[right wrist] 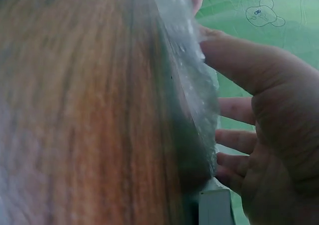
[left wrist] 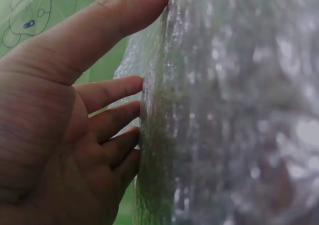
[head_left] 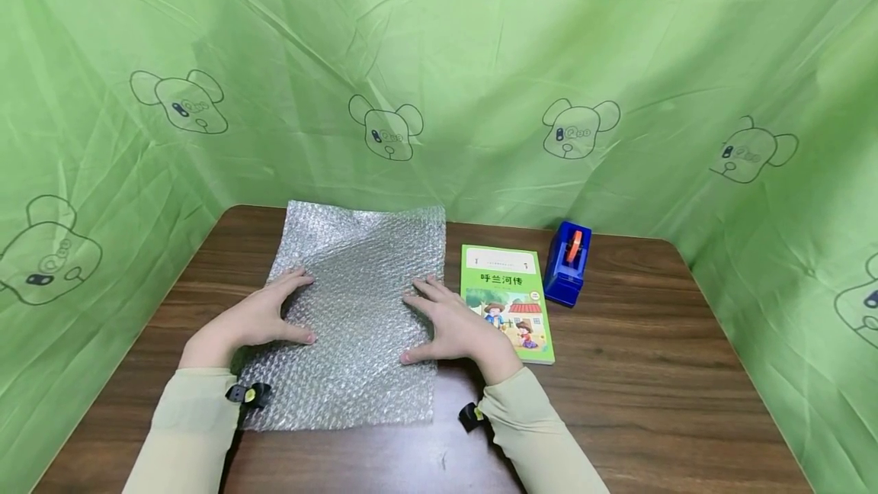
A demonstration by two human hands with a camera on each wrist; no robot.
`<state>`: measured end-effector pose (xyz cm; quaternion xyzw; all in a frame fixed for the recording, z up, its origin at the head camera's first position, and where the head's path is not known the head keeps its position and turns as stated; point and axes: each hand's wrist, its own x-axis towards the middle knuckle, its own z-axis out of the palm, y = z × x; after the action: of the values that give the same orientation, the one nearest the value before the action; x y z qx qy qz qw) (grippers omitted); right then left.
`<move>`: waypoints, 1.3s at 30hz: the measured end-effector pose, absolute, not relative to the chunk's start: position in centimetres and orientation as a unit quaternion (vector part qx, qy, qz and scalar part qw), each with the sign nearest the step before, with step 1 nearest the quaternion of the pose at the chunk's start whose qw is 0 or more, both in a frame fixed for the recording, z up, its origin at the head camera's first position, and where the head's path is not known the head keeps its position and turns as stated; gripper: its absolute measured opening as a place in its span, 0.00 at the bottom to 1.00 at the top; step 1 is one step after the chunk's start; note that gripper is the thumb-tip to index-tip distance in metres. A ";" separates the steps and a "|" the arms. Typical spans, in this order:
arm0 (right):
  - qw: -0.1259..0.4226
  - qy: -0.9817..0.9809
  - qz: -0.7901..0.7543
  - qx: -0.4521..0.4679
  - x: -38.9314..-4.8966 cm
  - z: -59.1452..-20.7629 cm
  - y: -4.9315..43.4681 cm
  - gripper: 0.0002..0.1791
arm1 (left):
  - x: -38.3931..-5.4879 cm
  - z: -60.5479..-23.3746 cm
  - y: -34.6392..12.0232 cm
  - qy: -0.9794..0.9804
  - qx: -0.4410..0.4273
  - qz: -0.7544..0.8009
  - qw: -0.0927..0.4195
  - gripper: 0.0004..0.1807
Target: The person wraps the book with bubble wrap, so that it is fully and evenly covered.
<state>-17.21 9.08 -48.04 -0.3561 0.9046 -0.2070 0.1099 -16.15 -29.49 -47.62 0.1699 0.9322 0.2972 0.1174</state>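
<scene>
On the left part of a dark brown wood-grain table [head_left: 652, 357], a person's two bare hands are resting on a rectangular sheet of clear, silvery bubble wrap [head_left: 350, 326]. Neither is clenching or grasping it: the left hand [head_left: 264, 315] is spreading its fingers over the sheet's left side, and the right hand [head_left: 456, 322] is reaching in from the opposite edge, its thumb and fingers likewise extended and spread. The bubble wrap is lying flat, its far edge reaching the back of the table. Just beyond its right edge, a green paperback book with an illustrated cover [head_left: 507, 269] is lying face up, partly behind the right wrist. Beside the book's upper right side, a blue tape dispenser with an orange-red wheel [head_left: 564, 280] is standing. Bright green cloth printed with bear-head outlines [head_left: 480, 21] is hanging around the table.
</scene>
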 end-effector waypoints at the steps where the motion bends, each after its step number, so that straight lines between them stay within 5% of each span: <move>1: 0.111 0.905 -0.209 -0.355 -17.2 -48.1 9.0 0.61 | -16.1 -47.6 -29.5 0.931 0.170 0.299 0.118 0.63; 26: 0.108 0.932 -0.189 -0.290 -16.4 -46.3 8.5 0.55 | -15.2 -44.9 -28.4 0.936 0.178 0.279 0.118 0.58; 39: 0.097 0.944 -0.165 -0.268 -16.1 -45.9 8.1 0.53 | -15.4 -45.6 -28.2 0.936 0.165 0.273 0.145 0.63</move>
<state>-16.10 8.06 -45.95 -0.2683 0.9441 -0.1654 0.0965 -15.38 -28.24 -45.57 0.1652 0.9365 0.2735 0.1448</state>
